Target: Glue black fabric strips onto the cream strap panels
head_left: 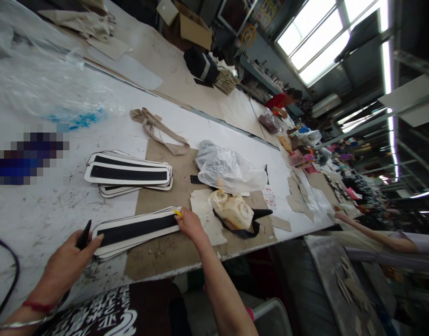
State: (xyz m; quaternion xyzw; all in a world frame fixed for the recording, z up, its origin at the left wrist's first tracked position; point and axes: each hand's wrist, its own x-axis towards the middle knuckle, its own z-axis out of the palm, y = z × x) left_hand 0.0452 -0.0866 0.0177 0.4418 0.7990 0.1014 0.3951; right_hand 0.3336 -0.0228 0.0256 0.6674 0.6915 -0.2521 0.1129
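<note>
A low stack of long white panels with a black strip down the middle (137,230) lies on the brown sheet between my hands. My left hand (69,256) is at the panels' left end, thumb resting on the top one. A narrow black piece (84,235) sticks up between its thumb and fingers; a dark band also shows under the wrist. My right hand (191,225) is closed at the panels' right end, pinching a small yellow object (178,213) against the black strip. Farther back lies a second stack of similar panels (128,171).
Right of my hands stand a stained, yellowish container (237,212) and a clear plastic bag (228,165). A beige fabric strip (165,135) lies behind. Plastic film (43,84) covers the far left. A co-worker's arm (371,231) reaches in at the right.
</note>
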